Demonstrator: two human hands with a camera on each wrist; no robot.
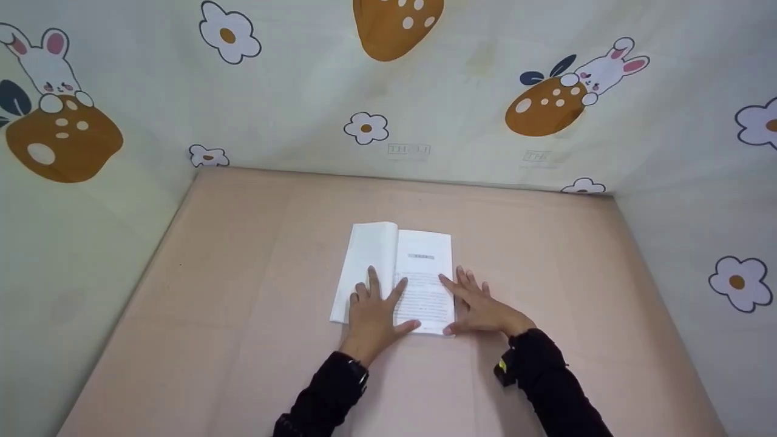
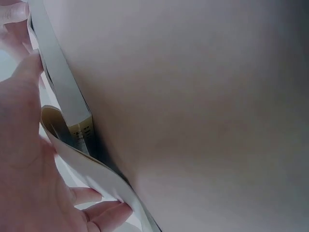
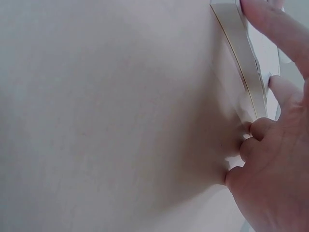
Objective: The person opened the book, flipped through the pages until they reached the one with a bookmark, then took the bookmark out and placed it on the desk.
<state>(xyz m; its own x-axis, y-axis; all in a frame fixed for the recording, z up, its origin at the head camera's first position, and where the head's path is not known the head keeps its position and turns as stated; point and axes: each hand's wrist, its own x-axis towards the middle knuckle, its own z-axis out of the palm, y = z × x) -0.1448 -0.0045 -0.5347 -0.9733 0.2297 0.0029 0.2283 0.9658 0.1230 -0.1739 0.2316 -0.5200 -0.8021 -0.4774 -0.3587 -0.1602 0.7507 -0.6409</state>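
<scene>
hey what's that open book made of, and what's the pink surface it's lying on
The book looks like a paperback: matte white paper pages with printed text, and a thin cover that bends in the left wrist view. The table top seems to be a matte pinkish-beige sheet, maybe paper or cloth, since faint straight creases cross it; hard to tell which.

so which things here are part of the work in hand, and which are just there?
In use:
- open book, lying flat on the table
- left hand, flat on the left page
- right hand, fingers at the book's right edge

Just there:
- pink table
- bunny and flower patterned cloth walls
</scene>
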